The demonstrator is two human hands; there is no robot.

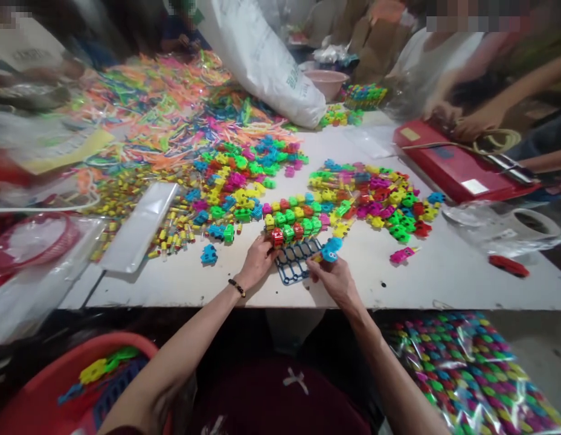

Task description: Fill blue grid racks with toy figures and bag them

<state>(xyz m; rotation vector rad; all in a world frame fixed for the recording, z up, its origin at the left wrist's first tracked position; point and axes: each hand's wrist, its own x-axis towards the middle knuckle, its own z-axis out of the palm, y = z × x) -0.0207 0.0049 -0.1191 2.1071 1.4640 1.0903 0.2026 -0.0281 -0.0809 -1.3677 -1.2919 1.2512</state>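
Note:
A dark blue plastic rack (293,270) lies on the table in front of me, its far rows filled with small red, green and yellow toys (293,220). My left hand (258,261) grips the rack's left edge, fingers closed round it beside a red toy. Between the fingers of my right hand (333,279) is a blue toy (331,249) with eyes, held upright just over the rack's right side. The near rows of the rack show open rings. A single blue toy (209,254) lies left of my left hand.
Loose toys (389,202) are heaped to the right, with more piles behind and left. A clear plastic stack (142,226) lies at left. A red sealing machine (443,160), worked by another person's hands (479,121), stands at right. A white sack (266,66) leans over the table.

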